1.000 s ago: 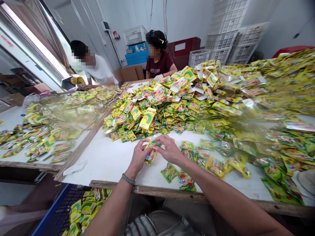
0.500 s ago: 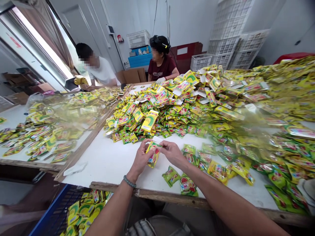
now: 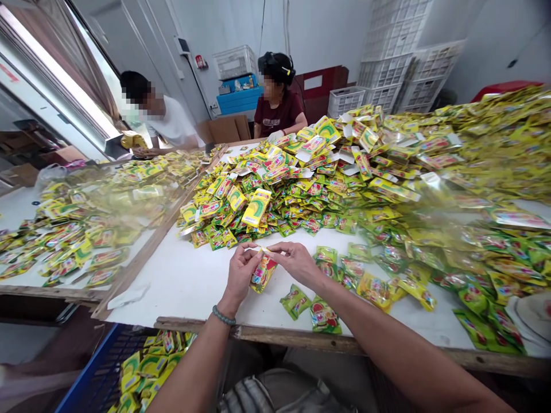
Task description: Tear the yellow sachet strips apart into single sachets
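Over the front of the white table, my left hand (image 3: 241, 273) is closed around the side of a small yellow and red printed box (image 3: 263, 272). The fingers of my right hand (image 3: 297, 261) pinch the top end of that same box, where its flap is. Just right of the box, loose green candy packets (image 3: 295, 302) lie on the table. Beyond my hands rises a large heap of filled yellow boxes (image 3: 257, 207) and green packets.
A blue basket (image 3: 92, 364) holding yellow boxes stands below the table edge. A wooden strip (image 3: 150, 244) divides off another pile at left. Two people sit across the table, one in a maroon shirt (image 3: 275, 115). White crates (image 3: 385, 74) are stacked behind.
The white flap that stood up at the top of the box now looks folded down under my fingers. My view has shifted slightly.
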Demonstrator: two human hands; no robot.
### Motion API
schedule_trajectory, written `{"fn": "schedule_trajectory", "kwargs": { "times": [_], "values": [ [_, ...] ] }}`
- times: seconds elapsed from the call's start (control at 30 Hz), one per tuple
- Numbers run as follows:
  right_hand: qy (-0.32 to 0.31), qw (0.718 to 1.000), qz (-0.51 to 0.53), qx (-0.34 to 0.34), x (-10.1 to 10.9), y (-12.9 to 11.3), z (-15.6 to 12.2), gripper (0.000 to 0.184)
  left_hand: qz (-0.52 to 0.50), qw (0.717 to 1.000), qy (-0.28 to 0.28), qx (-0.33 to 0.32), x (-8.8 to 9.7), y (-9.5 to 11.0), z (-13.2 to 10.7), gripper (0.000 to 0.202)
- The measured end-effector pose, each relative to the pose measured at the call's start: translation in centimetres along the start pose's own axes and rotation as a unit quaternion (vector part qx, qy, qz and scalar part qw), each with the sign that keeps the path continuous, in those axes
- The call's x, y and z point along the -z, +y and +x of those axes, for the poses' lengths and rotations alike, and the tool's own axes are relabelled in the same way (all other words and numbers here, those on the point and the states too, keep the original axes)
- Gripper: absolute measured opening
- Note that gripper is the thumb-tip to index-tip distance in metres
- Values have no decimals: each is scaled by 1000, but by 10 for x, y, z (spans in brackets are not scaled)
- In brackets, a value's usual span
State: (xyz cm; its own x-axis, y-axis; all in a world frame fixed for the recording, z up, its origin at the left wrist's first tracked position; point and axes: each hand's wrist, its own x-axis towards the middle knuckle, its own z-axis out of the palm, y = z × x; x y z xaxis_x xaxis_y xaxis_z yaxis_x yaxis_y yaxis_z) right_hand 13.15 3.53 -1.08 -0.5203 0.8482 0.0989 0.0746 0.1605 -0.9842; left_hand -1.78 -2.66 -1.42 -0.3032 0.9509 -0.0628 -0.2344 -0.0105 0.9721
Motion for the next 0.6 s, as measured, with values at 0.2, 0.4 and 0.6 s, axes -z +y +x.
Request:
{"fn": "schedule_trajectory", "kwargs": {
  "times": [0.2, 0.4, 0.6],
  "values": [
    [11, 980, 177, -91, 4, 10, 5, 28, 4, 1000, -10, 1, 0, 0, 0, 47],
    [-27, 998, 50, -37, 5, 1, -1, 30, -1, 1000, 4, -10, 2, -1, 1, 44],
    [43, 961, -248, 118, -17, -2, -16, 38, -21, 999, 34, -4, 3, 3, -1, 47]
  ]
}}
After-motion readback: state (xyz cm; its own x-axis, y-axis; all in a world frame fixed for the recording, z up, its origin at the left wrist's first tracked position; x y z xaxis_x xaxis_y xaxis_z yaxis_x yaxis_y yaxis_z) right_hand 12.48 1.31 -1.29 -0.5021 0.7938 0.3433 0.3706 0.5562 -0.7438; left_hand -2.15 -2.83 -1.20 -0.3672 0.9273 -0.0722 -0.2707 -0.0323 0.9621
